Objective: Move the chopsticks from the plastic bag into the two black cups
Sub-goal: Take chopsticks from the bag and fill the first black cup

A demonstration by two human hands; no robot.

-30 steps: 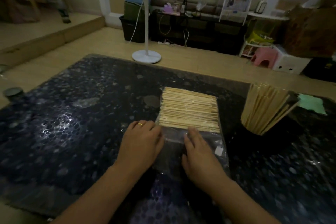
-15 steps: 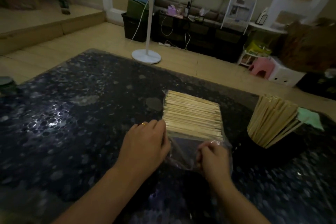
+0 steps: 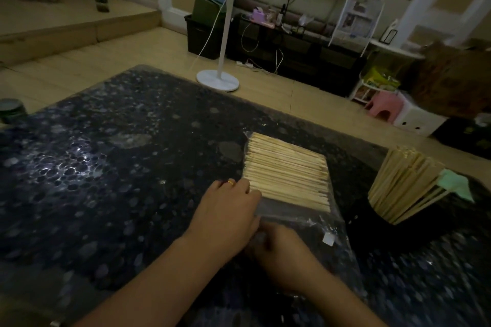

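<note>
We've got the clear plastic bag (image 3: pixel 300 218) lying flat on the dark table, near the middle. Inside it the pale wooden chopsticks (image 3: pixel 287 171) sit packed side by side in a tidy block at the far end. Off to the right, a black cup (image 3: pixel 382 216) already holds a leaning bunch of chopsticks (image 3: pixel 403 183).

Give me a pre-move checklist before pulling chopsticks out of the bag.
1. Plastic bag lies flat on the table: ok.
2. Bag mouth open: cannot tell, both hands cover the near end.
3. Left hand steadies the bag's near left edge: ok.
4. Right hand grip on the bag: cannot tell, fingers hidden.
5. Bagged chopsticks lie aligned: ok.
6. Room in the black cup: not ok, packed with chopsticks; a second cup not seen.
</note>
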